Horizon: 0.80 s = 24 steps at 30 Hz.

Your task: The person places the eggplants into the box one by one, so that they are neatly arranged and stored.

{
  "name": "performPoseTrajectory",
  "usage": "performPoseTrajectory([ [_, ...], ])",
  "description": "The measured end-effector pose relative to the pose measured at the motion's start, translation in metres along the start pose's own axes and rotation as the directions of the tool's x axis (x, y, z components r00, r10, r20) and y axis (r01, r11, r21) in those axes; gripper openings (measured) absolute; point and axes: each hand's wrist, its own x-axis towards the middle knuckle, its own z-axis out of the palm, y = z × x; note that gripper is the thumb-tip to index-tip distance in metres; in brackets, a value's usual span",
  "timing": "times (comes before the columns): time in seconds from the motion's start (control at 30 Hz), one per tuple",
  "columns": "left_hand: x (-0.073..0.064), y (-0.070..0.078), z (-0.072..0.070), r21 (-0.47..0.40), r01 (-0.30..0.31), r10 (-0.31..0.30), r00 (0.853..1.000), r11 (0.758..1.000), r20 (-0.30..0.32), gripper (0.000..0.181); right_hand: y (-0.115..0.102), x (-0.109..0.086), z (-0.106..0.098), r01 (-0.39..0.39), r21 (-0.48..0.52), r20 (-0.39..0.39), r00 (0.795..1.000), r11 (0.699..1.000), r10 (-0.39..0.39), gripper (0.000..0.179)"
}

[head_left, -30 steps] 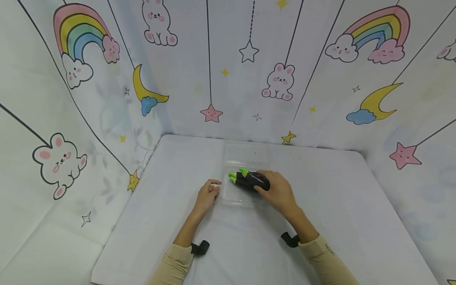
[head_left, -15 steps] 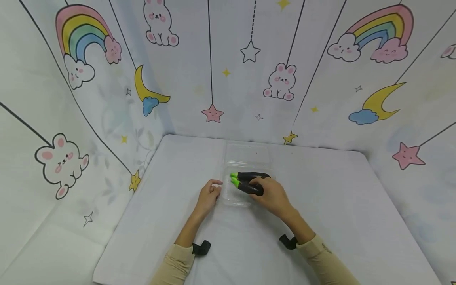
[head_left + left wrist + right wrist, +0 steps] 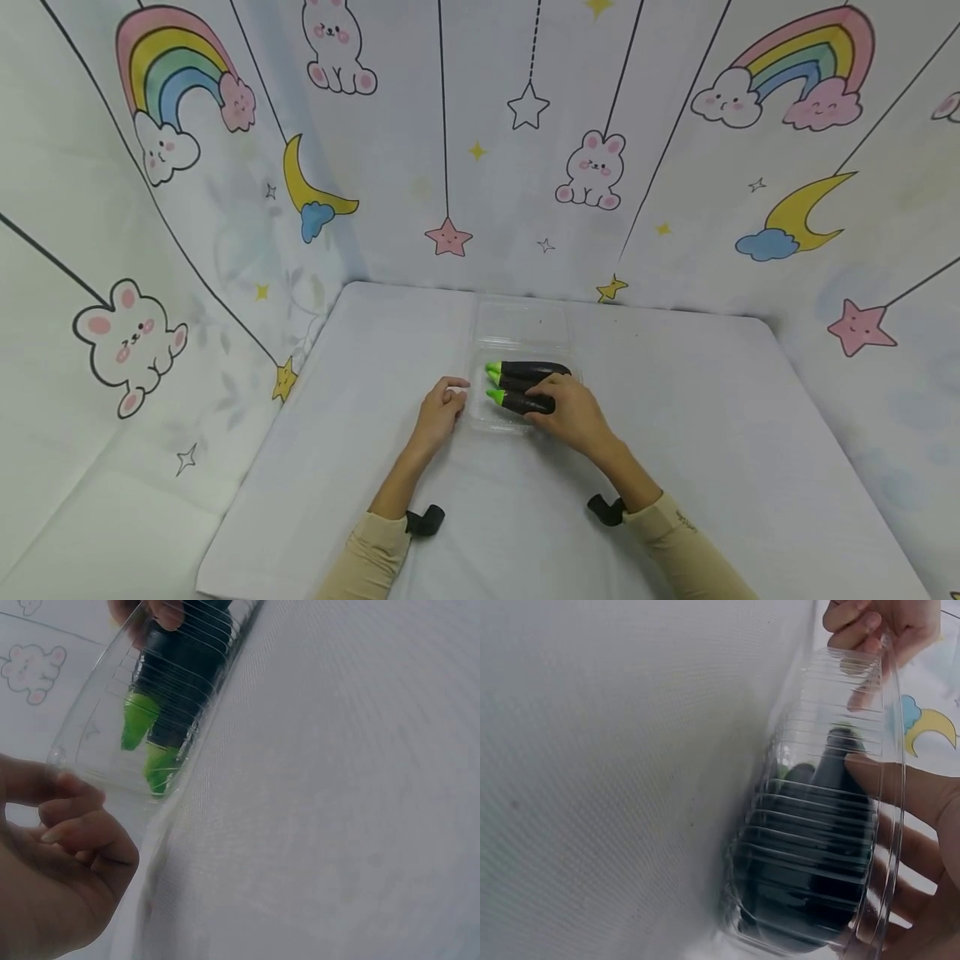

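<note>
A clear plastic clamshell container [image 3: 480,421] lies on the table with its lid [image 3: 521,321] folded back. Inside, two dark eggplants with green stems lie side by side; the rear eggplant [image 3: 525,368] shows best. In front of them, my right hand [image 3: 576,417] holds a third eggplant [image 3: 519,402] by its right part, thumb in front and fingers over the top. My left hand [image 3: 437,412] is at the container's left edge, most fingers curled; in the left wrist view that hand [image 3: 67,862] pinches the clear rim.
White cloth covers the table [image 3: 360,375]. Behind it hangs a white curtain [image 3: 390,167] printed with rabbits, stars and rainbows. A black wrist mount [image 3: 425,521] sits at the left cuff, another black mount [image 3: 606,509] at the right.
My right hand has moved slightly down and toward the front of the container, with the front eggplant lowered beside the others. The left hand stays at the edge.
</note>
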Motion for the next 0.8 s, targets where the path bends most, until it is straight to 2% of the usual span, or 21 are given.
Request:
performPoseTrajectory([
  [0.63, 0.001, 0.004, -0.001, -0.013, 0.012, -0.012, 1.000, 1.000, 0.002, 0.027, -0.007, 0.009, 0.010, -0.149, -0.056, -0.001, 0.989, 0.987, 0.149, 0.037],
  [0.8, 0.002, 0.003, -0.002, -0.047, 0.027, -0.026, 1.000, 0.999, 0.011, 0.026, -0.007, 0.011, 0.011, -0.166, -0.064, -0.017, 0.986, 0.984, 0.165, 0.040],
])
